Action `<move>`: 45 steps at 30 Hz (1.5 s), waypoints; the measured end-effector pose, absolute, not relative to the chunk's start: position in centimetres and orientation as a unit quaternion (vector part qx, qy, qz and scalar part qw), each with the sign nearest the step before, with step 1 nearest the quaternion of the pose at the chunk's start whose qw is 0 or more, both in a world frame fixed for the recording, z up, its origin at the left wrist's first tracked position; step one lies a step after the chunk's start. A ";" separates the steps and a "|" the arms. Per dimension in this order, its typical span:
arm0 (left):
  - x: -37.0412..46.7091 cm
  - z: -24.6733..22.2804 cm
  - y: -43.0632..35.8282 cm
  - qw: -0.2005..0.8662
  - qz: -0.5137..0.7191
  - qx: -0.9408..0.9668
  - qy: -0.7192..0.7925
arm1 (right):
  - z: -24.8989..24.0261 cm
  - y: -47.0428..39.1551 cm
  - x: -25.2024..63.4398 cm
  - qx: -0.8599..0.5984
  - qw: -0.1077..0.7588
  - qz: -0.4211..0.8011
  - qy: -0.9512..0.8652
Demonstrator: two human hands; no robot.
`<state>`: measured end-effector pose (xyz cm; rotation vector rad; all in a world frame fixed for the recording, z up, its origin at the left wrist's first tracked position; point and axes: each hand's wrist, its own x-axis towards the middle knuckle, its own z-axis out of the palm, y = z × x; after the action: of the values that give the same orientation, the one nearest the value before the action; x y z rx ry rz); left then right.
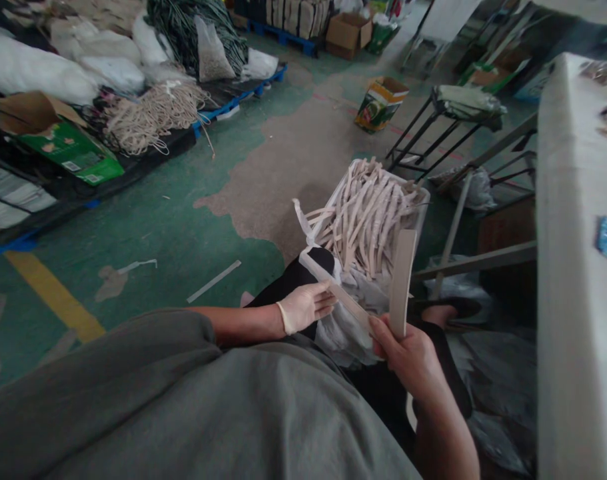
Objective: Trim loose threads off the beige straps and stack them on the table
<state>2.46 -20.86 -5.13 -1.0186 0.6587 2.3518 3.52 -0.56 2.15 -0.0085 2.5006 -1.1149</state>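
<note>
My left hand (306, 308), in a pale thin glove, has its fingers closed at a long flat beige strip (350, 303) that slants across my lap. The strip's far end reaches up past my knee. My bare right hand (408, 353) grips the near end of this strip, along with a wider beige band (402, 283) standing upright from the fist. Whether the band and the strip are one piece, I cannot tell. Just beyond my hands, a white bin (424, 207) holds a heap of similar beige strips (366, 213), with crumpled white plastic (343, 337) at its near side.
A white-covered table (566, 333) runs along my right. Beyond the bin are a black-framed stool (438, 123) and a small carton (380, 103). Pallets with sacks and cord bundles (148, 117) stand at left. A loose strip (214, 281) lies on the green floor.
</note>
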 end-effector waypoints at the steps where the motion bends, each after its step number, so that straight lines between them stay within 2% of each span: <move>1: 2.6 -5.2 -20.7 0.254 0.860 -0.375 0.234 | 2.6 0.0 3.9 -0.008 0.198 -0.382 0.903; 5: 3.0 -5.0 -20.2 0.269 0.859 -0.369 0.233 | 4.3 0.9 4.9 -0.021 0.168 -0.328 0.929; 9: 3.8 -4.6 -18.9 0.300 0.862 -0.327 0.245 | 3.2 -1.5 3.8 -0.031 0.153 -0.315 0.936; 12: 3.8 -4.6 -18.5 0.305 0.866 -0.305 0.253 | 1.6 -2.7 2.8 -0.022 0.186 -0.339 0.922; 16: 2.5 -5.0 -19.9 0.245 0.872 -0.332 0.262 | 1.8 -0.5 3.5 0.016 0.236 -0.339 0.911; 19: 2.2 -5.0 -20.6 0.243 0.872 -0.335 0.261 | 2.9 0.6 4.2 0.005 0.193 -0.297 0.935; 22: 2.4 -4.6 -20.2 0.285 0.869 -0.318 0.250 | 2.9 -0.8 3.7 -0.022 0.144 -0.265 0.953; 28: 1.6 -4.5 -20.5 0.256 0.867 -0.333 0.270 | 2.6 -1.6 3.5 0.013 0.158 -0.369 0.916; 34: 2.6 -4.4 -19.9 0.315 0.851 -0.326 0.263 | 5.2 2.1 5.6 0.001 0.110 -0.286 0.952; 38: 4.0 -4.2 -18.0 0.367 0.841 -0.294 0.269 | 4.9 1.5 5.8 -0.005 0.100 -0.273 0.957; 41: 4.4 -3.9 -17.1 0.395 0.841 -0.254 0.269 | 3.6 -0.4 5.0 -0.013 0.119 -0.304 0.945; 45: 3.4 -3.7 -17.9 0.361 0.853 -0.255 0.277 | 3.0 -0.5 5.1 0.020 0.185 -0.376 0.908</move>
<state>3.37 -17.91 -3.74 -0.6570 0.7128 2.1995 5.12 -0.55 3.02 0.0568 2.5574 -1.0605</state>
